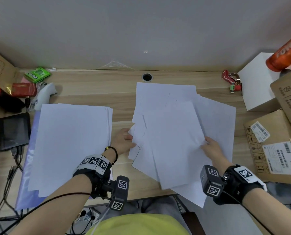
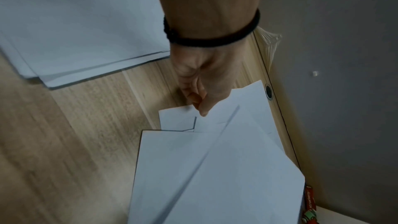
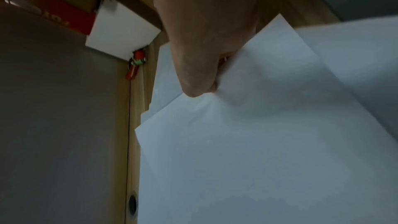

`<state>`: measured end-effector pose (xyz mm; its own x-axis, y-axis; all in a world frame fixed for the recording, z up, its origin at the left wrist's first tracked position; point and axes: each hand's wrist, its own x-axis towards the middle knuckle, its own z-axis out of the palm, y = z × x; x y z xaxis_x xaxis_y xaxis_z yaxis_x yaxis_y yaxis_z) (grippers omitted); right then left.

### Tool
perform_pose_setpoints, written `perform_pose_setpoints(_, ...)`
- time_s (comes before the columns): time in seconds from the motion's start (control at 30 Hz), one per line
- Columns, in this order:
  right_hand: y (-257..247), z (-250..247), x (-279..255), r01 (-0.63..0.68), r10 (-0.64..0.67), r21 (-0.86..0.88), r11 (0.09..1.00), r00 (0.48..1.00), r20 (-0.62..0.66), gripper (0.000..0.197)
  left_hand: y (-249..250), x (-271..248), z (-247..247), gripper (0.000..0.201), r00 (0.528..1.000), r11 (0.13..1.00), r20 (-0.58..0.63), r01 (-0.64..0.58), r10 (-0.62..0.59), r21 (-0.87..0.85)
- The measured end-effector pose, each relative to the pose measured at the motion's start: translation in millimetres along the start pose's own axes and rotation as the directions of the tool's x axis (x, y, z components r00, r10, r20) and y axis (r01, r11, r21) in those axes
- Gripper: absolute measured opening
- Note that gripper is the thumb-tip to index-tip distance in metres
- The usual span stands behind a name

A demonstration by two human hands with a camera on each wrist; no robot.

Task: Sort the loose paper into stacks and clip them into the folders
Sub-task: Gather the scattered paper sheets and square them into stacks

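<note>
A spread of loose white paper point(image 1: 172, 133) lies fanned across the wooden desk, centre-right, with some sheets overhanging the near edge. My left hand point(image 1: 127, 139) pinches the left edge of these sheets point(image 2: 215, 168), thumb on top point(image 2: 200, 101). My right hand point(image 1: 207, 145) pinches the right edge of the top sheet point(image 3: 258, 142), which wrinkles at the fingers point(image 3: 200, 74). To the left, a squared stack of paper point(image 1: 70, 141) rests on a translucent blue folder point(image 1: 25, 184); the stack's corner point(image 2: 75, 23) shows in the left wrist view.
Cardboard boxes point(image 1: 277, 150), a white box point(image 1: 258, 85) and an orange bottle point(image 1: 287, 51) crowd the right side. A red keychain point(image 1: 233, 80) and a cable hole point(image 1: 147, 77) sit near the wall. A small black screen point(image 1: 14, 131), a white controller point(image 1: 44, 95) and cables lie left.
</note>
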<state>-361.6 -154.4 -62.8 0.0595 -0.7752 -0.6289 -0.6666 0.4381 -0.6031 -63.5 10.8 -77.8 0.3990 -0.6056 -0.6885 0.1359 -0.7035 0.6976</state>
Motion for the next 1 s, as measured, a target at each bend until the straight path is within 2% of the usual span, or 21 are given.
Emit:
perform_pose_setpoints(0.1, 13.9, -18.5, 3.7, -0.031, 0.026, -0.090, 0.995, 0.998, -0.059, 0.043, -0.1, 0.8, -1.7, 0.056, 1.000, 0.999, -0.005, -0.026, 0.026, 0.037)
perform_pose_setpoints(0.17, 13.8, -22.1, -0.7, -0.021, 0.009, -0.172, 0.985, 0.998, -0.068, 0.042, -1.2, 0.0, -0.6, 0.053, 0.999, 0.993, 0.002, -0.047, 0.047, 0.105)
perform_pose_setpoints(0.23, 12.2, -20.6, -3.9, 0.024, -0.035, -0.267, 0.963, 0.999, -0.038, 0.041, -2.3, -0.5, 0.8, 0.050, 0.998, 0.989, -0.015, -0.060, 0.063, 0.134)
perform_pose_setpoints(0.3, 10.4, -16.0, -4.1, 0.088, -0.094, -0.350, 0.932, 0.996, -0.001, 0.037, 0.9, -1.4, 2.2, 0.050, 0.998, 0.995, -0.032, -0.047, 0.050, 0.092)
perform_pose_setpoints(0.4, 5.3, 0.8, -3.7, 0.198, -0.197, -0.472, 0.859, 0.979, 0.053, 0.022, 5.7, -0.8, 4.5, 0.053, 1.000, 0.999, 0.014, -0.009, 0.008, 0.052)
perform_pose_setpoints(0.43, 2.6, 8.1, -5.2, 0.225, -0.219, -0.498, 0.838, 0.973, 0.073, 0.024, 6.6, -1.2, 5.0, 0.054, 0.999, 1.000, 0.032, 0.009, -0.009, 0.025)
perform_pose_setpoints(0.47, 0.3, 15.2, -7.7, 0.248, -0.230, -0.507, 0.825, 0.968, 0.098, 0.034, 7.3, -2.1, 4.9, 0.054, 0.998, 1.000, 0.052, 0.027, -0.027, 0.002)
perform_pose_setpoints(0.53, -4.7, 27.3, -13.5, 0.279, -0.223, -0.537, 0.796, 0.960, 0.170, 0.068, 7.6, -2.7, 4.0, 0.054, 0.996, 0.999, 0.078, 0.044, -0.043, -0.022)
perform_pose_setpoints(0.6, -8.7, 35.8, -15.7, 0.278, -0.173, -0.634, 0.722, 0.959, 0.223, 0.097, 8.0, -3.6, 2.2, 0.051, 0.994, 0.998, 0.093, 0.056, -0.053, -0.038)
perform_pose_setpoints(0.67, -10.1, 42.3, -16.3, 0.267, -0.148, -0.723, 0.637, 0.963, 0.225, 0.108, 8.2, -4.5, -1.0, 0.047, 0.993, 0.995, 0.100, 0.070, -0.064, -0.067)
perform_pose_setpoints(0.8, -5.0, 51.5, -20.2, 0.270, -0.243, -0.803, 0.531, 0.957, 0.161, 0.100, 9.1, -5.3, -9.8, 0.042, 0.994, 0.987, 0.081, 0.090, -0.079, -0.133)
perform_pose_setpoints(0.9, -5.6, 51.5, -19.8, 0.260, -0.242, -0.796, 0.547, 0.959, 0.147, 0.086, 9.4, -6.5, -13.5, 0.042, 0.992, 0.979, 0.075, 0.111, -0.099, -0.174)
perform_pose_setpoints(1.0, -8.8, 50.8, -19.1, 0.271, -0.194, -0.779, 0.566, 0.962, 0.193, 0.070, 10.6, -8.0, -13.1, 0.041, 0.993, 0.979, 0.070, 0.105, -0.094, -0.176)
